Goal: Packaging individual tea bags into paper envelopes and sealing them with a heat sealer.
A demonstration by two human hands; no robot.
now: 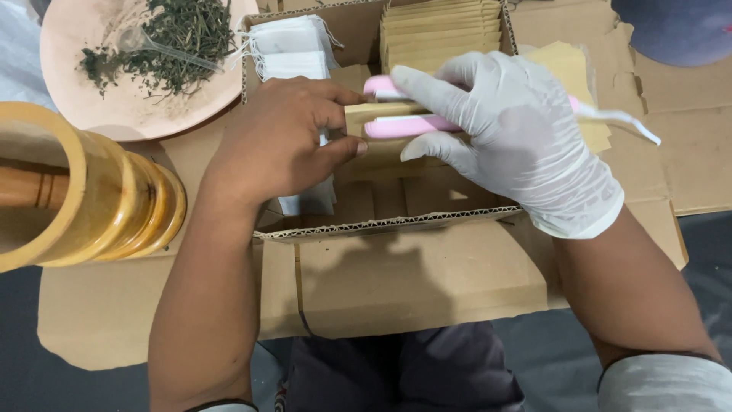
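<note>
Clearly, the work in hand is the sealing of a small tan paper sachet (374,114) with a pink handheld sealer (404,126). The right hand (518,137), in a white glove, lies over the sealer, and its fingers are closed around it, pressing the two pink arms together on the upper edge of the sachet. The left hand (286,141) is bare; it pinches the left end of the sachet between thumb and fingers and keeps it level. Both hands are above an open cardboard box (396,229), which stands on flattened cardboard sheets (686,152).

Inside the box, at the back, a row of tan sachets (438,30) stands upright, and just beside it on the left a stack of white drawstring filter bags (290,46). To the left of the box there is a pink plate (114,114) with dried green herbs (183,38) and a clear spoon (145,42). Nearer to the camera a wooden mortar (91,198) holds a pestle (30,187).

I judge that the seal is being pressed at this moment. The next move, in my opinion, calls for steady pressure along the whole edge, and then a careful opening of the sealer, so that the sachet does not tear.
</note>
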